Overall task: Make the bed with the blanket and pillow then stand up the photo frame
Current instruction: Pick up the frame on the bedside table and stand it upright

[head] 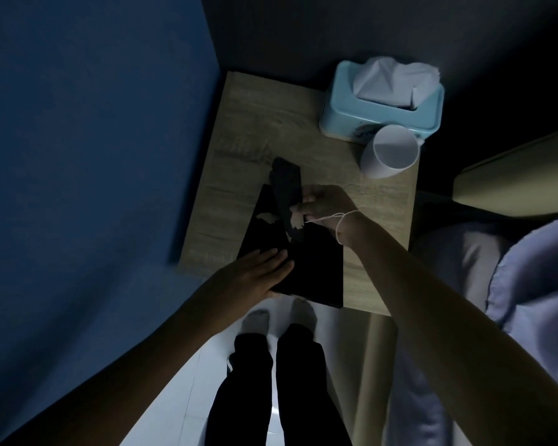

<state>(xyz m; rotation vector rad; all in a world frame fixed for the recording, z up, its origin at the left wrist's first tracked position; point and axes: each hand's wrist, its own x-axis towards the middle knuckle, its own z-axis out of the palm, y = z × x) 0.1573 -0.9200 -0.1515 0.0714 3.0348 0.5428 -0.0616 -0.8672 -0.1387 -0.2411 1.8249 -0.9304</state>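
A black photo frame [316, 268] lies back-side up on the wooden bedside table [264, 130]. Its black stand flap [285, 191] is swung up off the back, with torn pale patches near its hinge. My right hand [329, 210], with a white thread around the wrist, pinches the flap at its right edge. My left hand [255, 272] grips the frame's lower left corner, fingers flat on its back and thumb underneath. At the right edge lies the bed's pale lilac blanket [535, 278].
A light blue tissue box [345, 107] and a white cup [390, 152] on its side sit at the table's far right. A blue wall [94, 123] stands close on the left. My legs and socked feet [281, 317] stand on the white floor.
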